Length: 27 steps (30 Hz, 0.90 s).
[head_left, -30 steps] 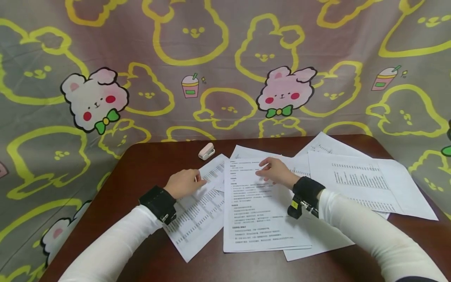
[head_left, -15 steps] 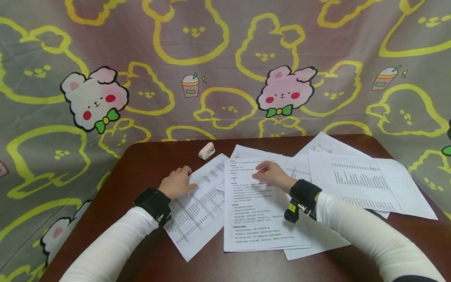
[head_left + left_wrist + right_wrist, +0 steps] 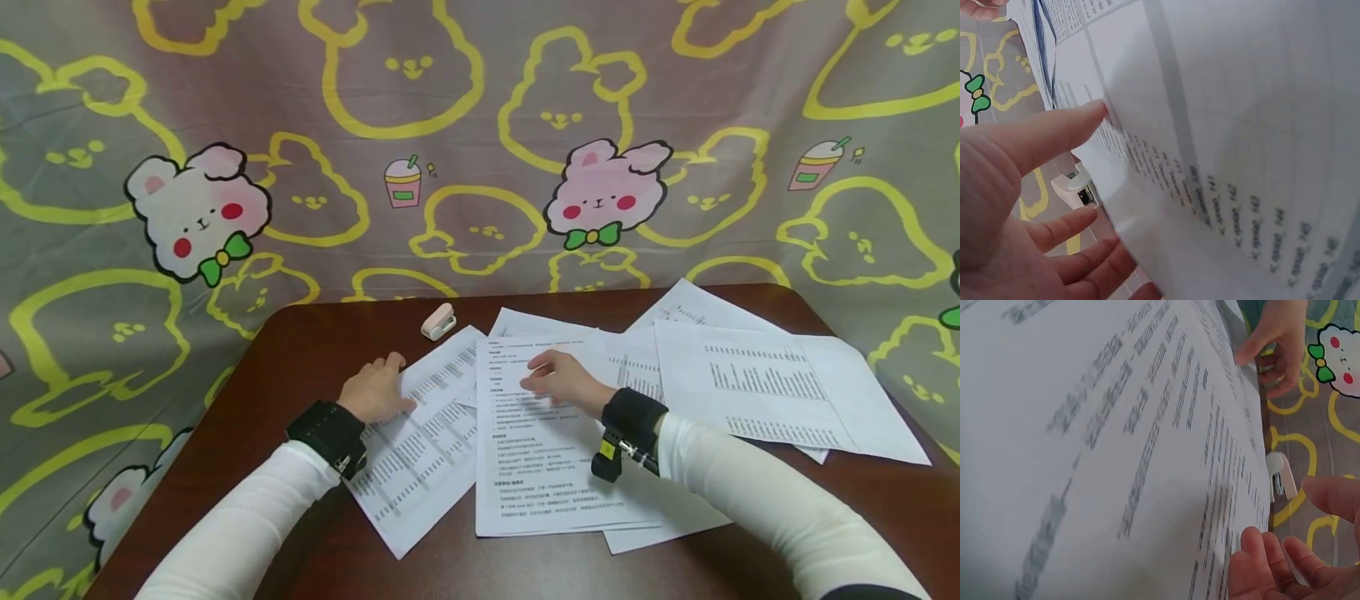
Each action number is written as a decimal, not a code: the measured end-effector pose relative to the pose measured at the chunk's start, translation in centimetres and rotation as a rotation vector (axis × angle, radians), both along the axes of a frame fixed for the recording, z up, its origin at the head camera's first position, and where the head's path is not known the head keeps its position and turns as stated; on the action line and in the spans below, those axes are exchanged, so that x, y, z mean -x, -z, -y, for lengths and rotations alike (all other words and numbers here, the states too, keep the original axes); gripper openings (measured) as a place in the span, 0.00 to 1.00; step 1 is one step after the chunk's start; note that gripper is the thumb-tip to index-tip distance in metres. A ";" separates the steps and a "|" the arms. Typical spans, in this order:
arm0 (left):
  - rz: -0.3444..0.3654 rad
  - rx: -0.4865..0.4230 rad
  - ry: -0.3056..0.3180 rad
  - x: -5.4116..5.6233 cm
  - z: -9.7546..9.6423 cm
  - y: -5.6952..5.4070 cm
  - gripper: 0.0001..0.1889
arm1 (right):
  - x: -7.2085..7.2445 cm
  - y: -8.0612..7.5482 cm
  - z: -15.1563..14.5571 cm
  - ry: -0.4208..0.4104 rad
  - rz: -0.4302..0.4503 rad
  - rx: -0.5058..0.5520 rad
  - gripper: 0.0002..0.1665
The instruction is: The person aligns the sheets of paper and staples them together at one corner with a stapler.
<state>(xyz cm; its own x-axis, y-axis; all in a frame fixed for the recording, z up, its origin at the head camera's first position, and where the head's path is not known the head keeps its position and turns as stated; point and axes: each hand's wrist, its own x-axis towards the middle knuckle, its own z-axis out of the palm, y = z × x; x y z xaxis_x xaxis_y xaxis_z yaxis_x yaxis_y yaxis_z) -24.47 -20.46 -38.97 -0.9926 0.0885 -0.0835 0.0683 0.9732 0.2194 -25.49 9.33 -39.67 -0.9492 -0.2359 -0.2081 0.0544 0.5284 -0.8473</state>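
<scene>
My left hand (image 3: 372,390) lies at the left edge of a printed sheet (image 3: 423,462) covered in table rows, which sits slanted on the table. In the left wrist view its thumb (image 3: 1066,128) touches the face of that paper, while the other fingers spread loosely by its edge. Over the upper part of the centre stack of text pages (image 3: 547,492) is my right hand (image 3: 566,382), fingers loosely bent and holding nothing. The right wrist view has its thumb and fingertips apart. A small pink and white stapler (image 3: 438,322) stands behind the left sheet.
More printed sheets (image 3: 765,383) overlap at the right, one reaching the right table edge. Another page (image 3: 667,525) sticks out beneath the centre stack. The dark brown table (image 3: 315,533) backs onto a patterned curtain (image 3: 480,150).
My left hand has shifted slightly left and its fingers have straightened at the sheet's edge. My right hand has moved left and a little nearer across the centre page. The papers look unmoved.
</scene>
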 end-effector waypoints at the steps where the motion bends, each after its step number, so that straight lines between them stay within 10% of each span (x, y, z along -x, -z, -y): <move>1: -0.003 -0.007 0.001 0.1 0.1 -0.1 0.37 | -0.1 0.1 0.2 0.001 -0.002 0.000 0.25; 14: 0.201 -0.236 -0.005 1.7 2.3 -0.3 0.33 | -1.0 0.3 2.7 -0.011 0.002 0.046 0.22; 27: 0.262 -0.299 0.006 0.6 3.6 -2.0 0.14 | -1.5 0.4 4.7 -0.041 0.024 0.126 0.21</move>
<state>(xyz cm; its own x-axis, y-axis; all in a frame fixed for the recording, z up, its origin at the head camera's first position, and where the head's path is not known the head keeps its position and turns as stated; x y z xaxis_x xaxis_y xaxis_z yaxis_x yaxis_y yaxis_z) -25.11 -24.05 -37.02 -0.9404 0.1536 -0.3033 -0.0217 0.8633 0.5043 -23.97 4.62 -40.05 -0.9336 -0.2997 -0.1966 0.0560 0.4199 -0.9058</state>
